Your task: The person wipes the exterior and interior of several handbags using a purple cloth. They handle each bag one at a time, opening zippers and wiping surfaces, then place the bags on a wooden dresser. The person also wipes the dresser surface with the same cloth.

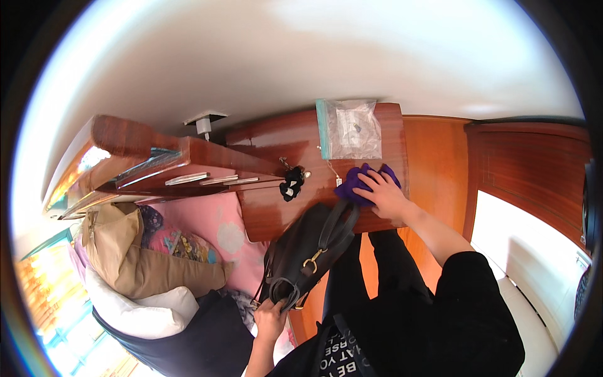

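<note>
My right hand (384,193) presses on a crumpled purple cloth (353,186) near the right side of a glossy wooden tabletop (268,207). A dark leather handbag (301,240) leans across the table's front edge, tilted, with one handle reaching up beside the cloth. My left hand (271,320) grips the bag's lower end, by a coiled dark strap or cable (288,294). Behind the cloth lies a clear plastic zip bag (355,134) with small items inside. A small white tag (338,181) on a string is left of the cloth.
A black scrunchie (292,184) lies on the table's left part, near the wooden headboard (212,160). At left is a bed with pink bedding (202,207), tan trousers (165,273) and a white pillow (136,311). A wall socket (203,125) with a plug is behind.
</note>
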A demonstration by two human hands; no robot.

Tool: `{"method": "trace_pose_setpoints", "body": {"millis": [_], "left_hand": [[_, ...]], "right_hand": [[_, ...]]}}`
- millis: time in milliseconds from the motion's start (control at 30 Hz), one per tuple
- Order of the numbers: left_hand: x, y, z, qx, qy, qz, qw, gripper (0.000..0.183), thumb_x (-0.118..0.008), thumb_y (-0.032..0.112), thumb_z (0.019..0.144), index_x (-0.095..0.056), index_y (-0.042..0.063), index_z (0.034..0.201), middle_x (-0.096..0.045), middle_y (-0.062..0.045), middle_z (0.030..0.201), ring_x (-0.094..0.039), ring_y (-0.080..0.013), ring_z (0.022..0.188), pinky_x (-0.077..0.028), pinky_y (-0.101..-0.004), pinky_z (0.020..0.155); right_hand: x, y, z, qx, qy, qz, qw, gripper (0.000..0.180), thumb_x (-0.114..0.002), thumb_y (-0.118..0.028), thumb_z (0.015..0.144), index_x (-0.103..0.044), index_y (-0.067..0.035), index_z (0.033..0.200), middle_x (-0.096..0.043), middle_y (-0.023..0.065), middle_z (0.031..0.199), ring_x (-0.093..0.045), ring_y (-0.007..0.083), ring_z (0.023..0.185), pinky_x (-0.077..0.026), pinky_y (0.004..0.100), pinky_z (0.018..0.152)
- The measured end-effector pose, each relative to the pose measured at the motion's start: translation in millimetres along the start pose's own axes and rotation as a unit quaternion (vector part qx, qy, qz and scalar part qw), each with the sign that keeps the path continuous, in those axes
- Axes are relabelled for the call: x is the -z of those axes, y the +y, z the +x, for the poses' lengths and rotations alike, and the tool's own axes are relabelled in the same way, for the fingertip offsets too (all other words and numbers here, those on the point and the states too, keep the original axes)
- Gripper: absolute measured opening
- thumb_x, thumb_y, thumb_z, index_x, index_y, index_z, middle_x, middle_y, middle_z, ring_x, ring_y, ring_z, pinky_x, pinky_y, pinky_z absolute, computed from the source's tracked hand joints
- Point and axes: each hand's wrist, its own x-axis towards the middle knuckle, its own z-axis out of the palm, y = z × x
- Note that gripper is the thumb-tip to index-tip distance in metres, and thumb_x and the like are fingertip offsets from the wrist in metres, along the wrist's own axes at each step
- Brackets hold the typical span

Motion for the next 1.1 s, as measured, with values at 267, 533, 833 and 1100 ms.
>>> {"method": "trace_pose_setpoints", "body": {"millis": [267, 533, 833, 1100], "left_hand": [[3.8, -7.5, 6.5, -0.008, 0.009, -0.022, 1.0, 0.031, -0.079, 0.011, 0.059, -0.072, 0.009, 0.09, -0.062, -0.01, 0.074, -0.062, -0.0283, 0.07, -0.05, -0.0386, 0.06], [4.3, -10.4, 5.6, 0.0, -0.013, -0.021, 1.0, 0.029, -0.078, 0.011, 0.059, -0.073, 0.01, 0.088, -0.062, -0.01, 0.072, -0.062, -0.0293, 0.068, -0.049, -0.0389, 0.059], [0.1, -5.7, 6.4, 0.011, 0.01, -0.059, 0.998, 0.03, -0.076, 0.006, 0.056, -0.073, 0.01, 0.086, -0.065, -0.013, 0.077, -0.064, -0.0324, 0.069, -0.051, -0.04, 0.06], [2.3, -1.5, 10.3, 0.01, -0.001, -0.025, 1.0, 0.03, -0.078, 0.011, 0.061, -0.072, 0.009, 0.091, -0.063, -0.012, 0.073, -0.063, -0.0303, 0.069, -0.05, -0.0403, 0.06]], "right_hand": [[0.3, 4.7, 46.5, -0.156, 0.137, 0.311, 0.928, 0.031, -0.065, -0.01, 0.066, -0.066, -0.008, 0.097, -0.06, 0.0131, 0.101, -0.061, 0.0367, 0.092, -0.051, 0.0382, 0.082], [11.2, -55.9, 302.0, 0.037, 0.15, 0.328, 0.932, 0.034, -0.062, -0.015, 0.07, -0.066, -0.01, 0.103, -0.06, 0.0124, 0.107, -0.06, 0.0358, 0.096, -0.049, 0.0455, 0.084], [-95.3, -43.3, 326.5, 0.068, 0.001, -0.031, 0.997, 0.027, -0.058, -0.014, 0.08, -0.07, -0.023, 0.102, -0.055, 0.0021, 0.116, -0.048, 0.0245, 0.114, -0.042, 0.0437, 0.082], [-68.7, -33.3, 234.5, -0.201, -0.003, 0.017, 0.979, 0.027, -0.058, -0.012, 0.081, -0.067, -0.018, 0.106, -0.05, 0.0078, 0.122, -0.046, 0.0315, 0.113, -0.043, 0.0505, 0.084]]}}
